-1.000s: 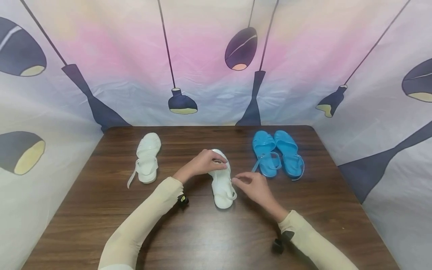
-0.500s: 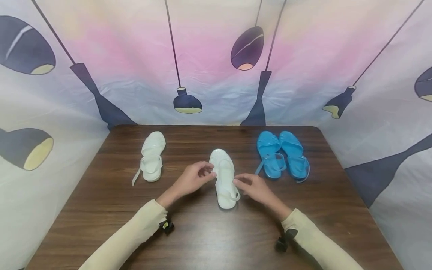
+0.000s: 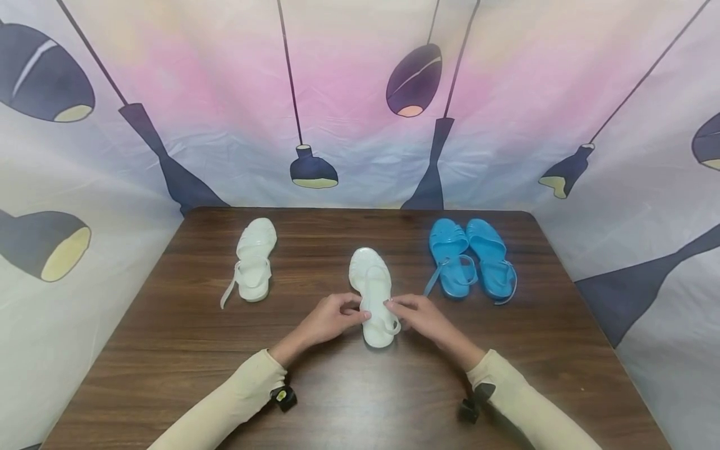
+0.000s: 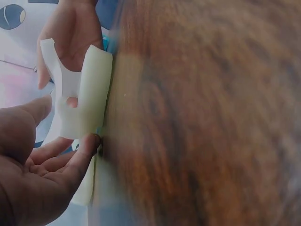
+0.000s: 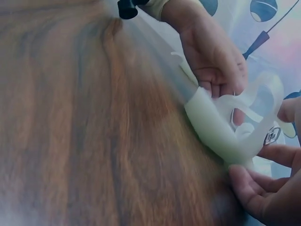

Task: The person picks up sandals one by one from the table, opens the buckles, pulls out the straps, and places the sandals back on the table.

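A white jelly sandal lies in the middle of the brown wooden table, toe pointing away and heel toward me. My left hand holds its left edge near the heel, thumb over the side and fingers low along the sole, as the left wrist view shows. On the opposite edge, my right hand grips the sandal beside the ankle strap. A small metal buckle shows on that strap in the right wrist view, close to the right fingers. The strap forms a loop at the heel's right. My fingers partly hide both edges.
Another white sandal lies at the left with its strap hanging loose. Two blue sandals stand side by side at the back right. A patterned cloth surrounds the table behind and at the sides.
My left hand has left the sandal's front straps and come back along its left edge toward the heel. My right hand stays by the right edge, now slightly farther onto it. The sandal stays put.
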A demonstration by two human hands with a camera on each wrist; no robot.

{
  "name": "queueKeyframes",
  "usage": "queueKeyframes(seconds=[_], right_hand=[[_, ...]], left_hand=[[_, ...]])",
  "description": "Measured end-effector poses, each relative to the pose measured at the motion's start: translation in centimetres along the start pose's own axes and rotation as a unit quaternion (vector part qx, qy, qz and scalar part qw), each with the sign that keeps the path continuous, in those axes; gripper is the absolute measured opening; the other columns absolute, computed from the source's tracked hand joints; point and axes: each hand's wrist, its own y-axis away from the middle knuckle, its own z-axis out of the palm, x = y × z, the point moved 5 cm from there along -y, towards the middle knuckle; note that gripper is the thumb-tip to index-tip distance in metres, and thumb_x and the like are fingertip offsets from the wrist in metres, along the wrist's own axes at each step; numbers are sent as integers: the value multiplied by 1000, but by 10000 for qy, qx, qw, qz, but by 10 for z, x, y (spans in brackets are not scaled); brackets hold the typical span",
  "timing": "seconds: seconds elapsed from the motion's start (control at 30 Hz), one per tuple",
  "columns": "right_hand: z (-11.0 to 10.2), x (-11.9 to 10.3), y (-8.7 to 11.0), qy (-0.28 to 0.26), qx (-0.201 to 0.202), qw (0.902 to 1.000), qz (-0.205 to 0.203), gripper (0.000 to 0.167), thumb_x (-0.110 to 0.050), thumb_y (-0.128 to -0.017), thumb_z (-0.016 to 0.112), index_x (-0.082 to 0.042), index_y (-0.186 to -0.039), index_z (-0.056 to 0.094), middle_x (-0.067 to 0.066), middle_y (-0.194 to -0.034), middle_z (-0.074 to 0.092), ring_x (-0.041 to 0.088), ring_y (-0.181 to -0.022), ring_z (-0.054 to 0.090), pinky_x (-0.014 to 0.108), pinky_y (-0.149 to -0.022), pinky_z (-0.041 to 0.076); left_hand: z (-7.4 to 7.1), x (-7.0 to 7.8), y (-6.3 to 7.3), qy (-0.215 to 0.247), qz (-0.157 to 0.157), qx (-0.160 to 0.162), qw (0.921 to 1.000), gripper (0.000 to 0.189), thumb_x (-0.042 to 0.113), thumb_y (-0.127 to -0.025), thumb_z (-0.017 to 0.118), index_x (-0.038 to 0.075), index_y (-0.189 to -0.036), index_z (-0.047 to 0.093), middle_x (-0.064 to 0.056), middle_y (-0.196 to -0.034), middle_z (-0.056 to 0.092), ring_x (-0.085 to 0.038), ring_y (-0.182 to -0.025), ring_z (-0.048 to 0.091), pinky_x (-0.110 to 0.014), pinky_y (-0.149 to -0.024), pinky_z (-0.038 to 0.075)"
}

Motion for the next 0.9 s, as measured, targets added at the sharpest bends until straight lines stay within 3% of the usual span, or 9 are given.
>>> queueKeyframes(seconds=[0.23, 0.57, 0.9], right_hand=[[3, -1, 1, -681, -153, 9976, 38, 53, -44, -98, 67, -2, -130, 68, 15, -129, 68, 27, -112, 69, 42, -91, 59], [6, -5, 5, -1560, -115, 9873, 264, 51, -37, -95, 74, 0, -129, 68, 19, -130, 67, 29, -114, 69, 43, -91, 59], [11, -14, 0, -2151, 277, 9754, 393, 46, -25, -91, 79, -1, -129, 69, 20, -134, 64, 29, -118, 67, 42, -93, 58]], left_hand=[[1, 0, 1, 265, 130, 88, 9995, 23, 15, -93, 76, 1, -111, 73, -13, -109, 75, -25, -102, 73, -27, -83, 59], [0, 1, 5, 623, 285, 125, 9976, 24, 11, -93, 76, -4, -111, 71, -17, -110, 74, -30, -108, 72, -27, -86, 59], [-13, 5, 5, 711, 377, 55, 9967, 28, 11, -95, 73, -6, -117, 69, -20, -116, 72, -33, -114, 69, -30, -90, 58]])
